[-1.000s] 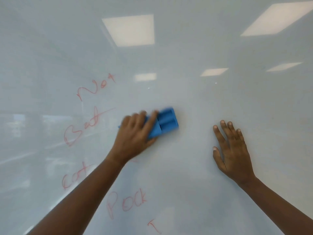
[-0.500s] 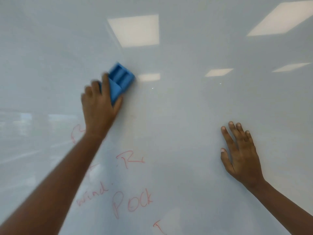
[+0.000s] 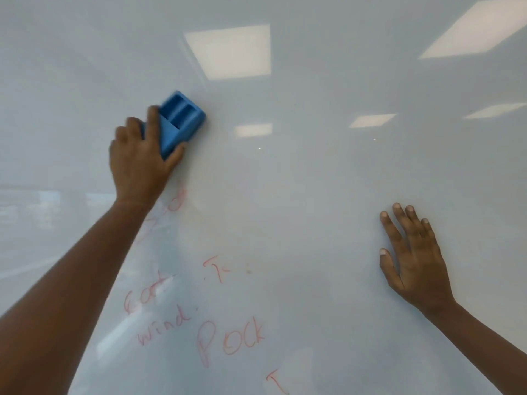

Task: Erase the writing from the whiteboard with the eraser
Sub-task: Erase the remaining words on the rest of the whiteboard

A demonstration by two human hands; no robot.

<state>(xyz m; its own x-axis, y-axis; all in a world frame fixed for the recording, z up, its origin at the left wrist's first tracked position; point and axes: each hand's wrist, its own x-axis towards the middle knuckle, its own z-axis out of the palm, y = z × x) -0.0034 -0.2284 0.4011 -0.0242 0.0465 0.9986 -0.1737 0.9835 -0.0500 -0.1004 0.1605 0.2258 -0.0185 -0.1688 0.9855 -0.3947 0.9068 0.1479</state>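
A glossy whiteboard (image 3: 313,195) fills the whole view. My left hand (image 3: 139,163) grips a blue eraser (image 3: 181,121) and presses it flat on the board at the upper left. Red writing remains below it: a smeared word (image 3: 171,206) by my left wrist, "Eat" (image 3: 145,295), "wind" (image 3: 165,326), "Pock" (image 3: 231,340), and partial letters (image 3: 216,269) in the middle. Another red stroke (image 3: 276,380) sits at the bottom edge. My right hand (image 3: 410,258) lies flat on the board at the right with fingers spread, holding nothing.
Ceiling light panels reflect in the board at the top (image 3: 231,49) and top right (image 3: 479,27). Faint pink smudges mark the wiped zone in the middle (image 3: 256,212). The right half of the board bears no writing.
My left hand swept the eraser from the board's middle up to the upper left, wiping away "Not" and smearing "Bad". The view shifted slightly. My right hand stayed flat on the board.
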